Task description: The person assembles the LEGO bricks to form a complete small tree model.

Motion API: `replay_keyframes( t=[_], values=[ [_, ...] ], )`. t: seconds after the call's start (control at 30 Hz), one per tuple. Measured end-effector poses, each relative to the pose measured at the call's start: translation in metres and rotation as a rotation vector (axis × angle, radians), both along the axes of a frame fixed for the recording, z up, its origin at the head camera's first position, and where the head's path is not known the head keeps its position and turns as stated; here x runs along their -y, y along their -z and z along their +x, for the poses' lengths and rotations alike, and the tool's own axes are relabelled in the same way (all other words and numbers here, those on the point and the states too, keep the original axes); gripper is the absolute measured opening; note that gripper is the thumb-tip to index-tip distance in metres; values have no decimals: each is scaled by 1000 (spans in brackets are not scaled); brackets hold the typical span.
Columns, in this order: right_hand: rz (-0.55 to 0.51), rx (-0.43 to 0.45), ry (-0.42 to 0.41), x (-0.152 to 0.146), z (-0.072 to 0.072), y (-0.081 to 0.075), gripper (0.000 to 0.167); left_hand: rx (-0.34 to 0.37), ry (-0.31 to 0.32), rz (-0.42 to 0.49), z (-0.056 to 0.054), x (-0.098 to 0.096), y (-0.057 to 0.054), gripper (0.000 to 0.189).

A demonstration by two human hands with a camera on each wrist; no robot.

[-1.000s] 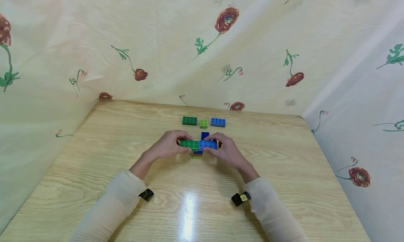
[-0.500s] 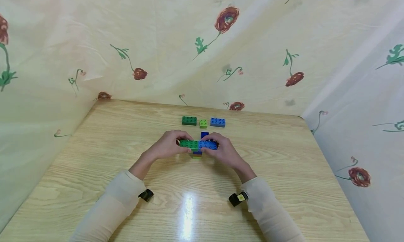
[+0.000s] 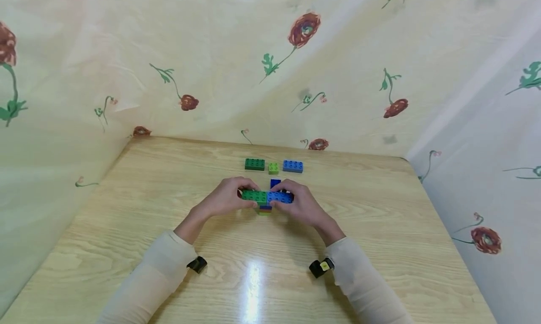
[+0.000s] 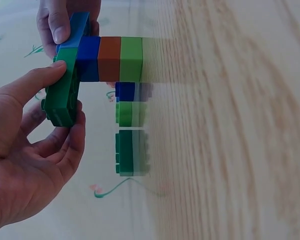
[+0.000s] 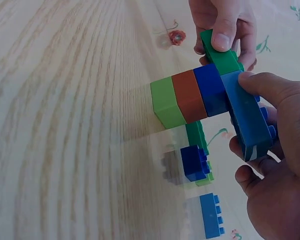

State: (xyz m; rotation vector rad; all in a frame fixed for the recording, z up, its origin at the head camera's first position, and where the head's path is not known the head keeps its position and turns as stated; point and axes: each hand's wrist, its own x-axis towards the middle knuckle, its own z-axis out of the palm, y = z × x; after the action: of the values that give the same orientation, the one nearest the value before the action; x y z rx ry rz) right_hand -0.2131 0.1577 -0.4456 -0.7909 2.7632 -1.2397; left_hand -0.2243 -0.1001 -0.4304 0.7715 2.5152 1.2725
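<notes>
Thumb and fingers of my left hand pinch a green toy building brick. My right hand grips a blue brick by its long sides. Both bricks lie end to end, meeting over a small tower. From the top down, that tower has a dark blue brick, an orange-brown brick and a light green brick at the table. In the head view the two upper bricks and the fingers hide most of the tower.
Just behind the tower sits a separate dark blue brick. Farther back stand a dark green brick, a small light green brick and a blue brick in a row. A flowered cloth rises behind the wooden table.
My right hand has slid slightly left along the blue brick. The left hand keeps its hold on the green brick, and the head view has shifted a little.
</notes>
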Motion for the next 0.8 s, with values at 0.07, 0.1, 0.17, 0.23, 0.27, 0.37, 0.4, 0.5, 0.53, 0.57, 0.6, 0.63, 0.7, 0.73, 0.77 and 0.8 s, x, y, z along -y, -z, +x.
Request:
replay_keyframes(
  t=[0.07, 0.1, 0.17, 0.23, 0.27, 0.37, 0.4, 0.5, 0.53, 0.57, 0.6, 0.63, 0.7, 0.73, 0.77, 0.8],
  values=[
    [8, -2, -4, 0, 0, -1, 28, 3, -3, -3, 1, 0, 1, 35],
    [11, -2, -4, 0, 1, -2, 29, 5, -3, -3, 1, 0, 1, 35],
    [13, -7, -9, -1, 0, -2, 29, 5, -3, -7, 0, 1, 2, 36],
    [12, -10, -10, -1, 0, -3, 28, 10, -5, -11, -1, 2, 2, 37],
    [14, -12, -10, -1, -1, -3, 28, 9, -4, -12, -2, 3, 3, 37],
    [24, -10, -10, -1, -2, -3, 29, 11, -4, -17, -3, 6, 3, 36],
    [27, -10, -11, -1, -2, -4, 29, 13, -4, -18, -3, 6, 4, 36],
    [29, -2, -7, -1, -2, -3, 30, 16, -5, -13, -2, 9, 4, 35],
    [28, -1, -6, -1, -2, -3, 30, 17, -6, -12, -2, 9, 4, 34],
    [26, 2, -5, -1, -2, -3, 30, 18, -7, -10, -1, 10, 3, 34],
    [24, 6, -2, -1, -2, -2, 30, 19, -8, -7, -1, 11, 3, 34],
    [22, 10, 1, -1, -2, -2, 30, 19, -9, -5, -1, 12, 3, 34],
    [19, 15, 5, -1, -1, -1, 30, 19, -13, -3, 0, 13, 3, 34],
    [17, 17, 6, -1, -1, -1, 30, 20, -16, -2, 0, 13, 3, 34],
    [15, 21, 8, -1, -1, -1, 30, 20, -19, -1, 0, 13, 3, 34],
    [14, 24, 10, -1, -1, -1, 30, 19, -21, 0, 0, 13, 3, 34]
  ],
)
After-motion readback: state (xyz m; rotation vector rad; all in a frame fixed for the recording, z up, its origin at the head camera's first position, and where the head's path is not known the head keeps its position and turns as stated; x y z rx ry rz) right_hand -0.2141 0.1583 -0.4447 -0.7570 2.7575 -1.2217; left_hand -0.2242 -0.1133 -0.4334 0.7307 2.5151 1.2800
